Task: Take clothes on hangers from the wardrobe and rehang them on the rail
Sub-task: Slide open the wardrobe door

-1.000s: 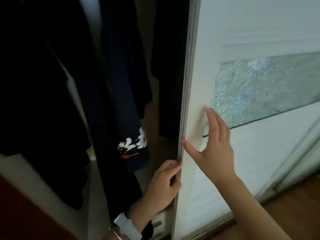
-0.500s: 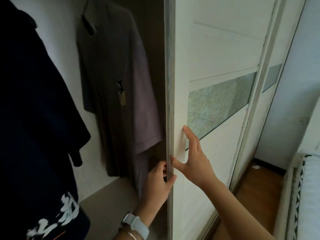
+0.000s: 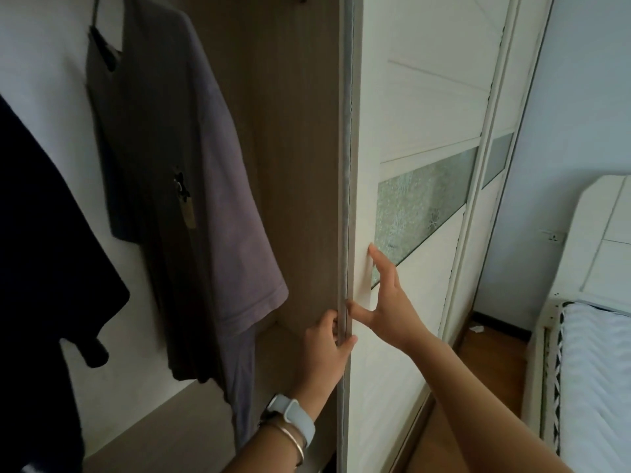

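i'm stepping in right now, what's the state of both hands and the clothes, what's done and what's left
Hands: left hand has its fingers curled round the edge of the sliding door; right hand lies flat and open on the door face.
Clothes: a purple-grey shirt hangs on its hanger inside the wardrobe; a dark garment hangs at the left.
Done: this side of the wardrobe stands open.
Left: nothing is out yet. Lift each hanger out and rehang it on the rail, which is out of view.

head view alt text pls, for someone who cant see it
A left hand grips the edge of a white wardrobe door while the right hand presses on its front. Inside hang a purple-grey shirt and a dark garment.
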Tool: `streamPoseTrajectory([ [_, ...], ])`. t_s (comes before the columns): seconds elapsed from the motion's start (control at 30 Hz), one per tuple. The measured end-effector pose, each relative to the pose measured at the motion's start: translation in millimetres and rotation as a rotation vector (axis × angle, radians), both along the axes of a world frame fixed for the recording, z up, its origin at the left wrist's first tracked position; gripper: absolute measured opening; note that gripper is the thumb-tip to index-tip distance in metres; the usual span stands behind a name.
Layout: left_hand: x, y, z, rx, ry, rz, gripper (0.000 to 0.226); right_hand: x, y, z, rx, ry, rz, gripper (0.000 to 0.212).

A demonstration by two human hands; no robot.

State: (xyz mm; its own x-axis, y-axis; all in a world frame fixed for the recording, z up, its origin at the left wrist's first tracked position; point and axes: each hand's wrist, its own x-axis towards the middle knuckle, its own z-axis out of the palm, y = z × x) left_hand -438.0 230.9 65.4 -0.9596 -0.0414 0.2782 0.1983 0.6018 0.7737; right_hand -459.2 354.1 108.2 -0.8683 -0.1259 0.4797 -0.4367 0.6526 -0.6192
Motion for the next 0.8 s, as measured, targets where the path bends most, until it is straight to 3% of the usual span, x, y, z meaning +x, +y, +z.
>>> streamPoseTrajectory([
  [0.4, -23, 6, -8, 0.017, 0.023, -0.029, 0.031, -14, 9, 1, -0.073, 0.006, 0.081, 0.085],
  [0.6, -7, -1, 5, -0.047, -0.009, -0.064, 0.036, 0, 7, 4, -0.07, -0.029, 0.026, 0.091],
  [0.7, 13, -20, 13, -0.055, 0.031, -0.076, 0.026, 16, -3, -1, -0.024, 0.051, -0.14, 0.073],
  [0.8, 40, -47, 22, -0.046, 0.073, -0.04, 0.016, 33, -22, -7, 0.008, 0.298, -0.268, 0.047],
])
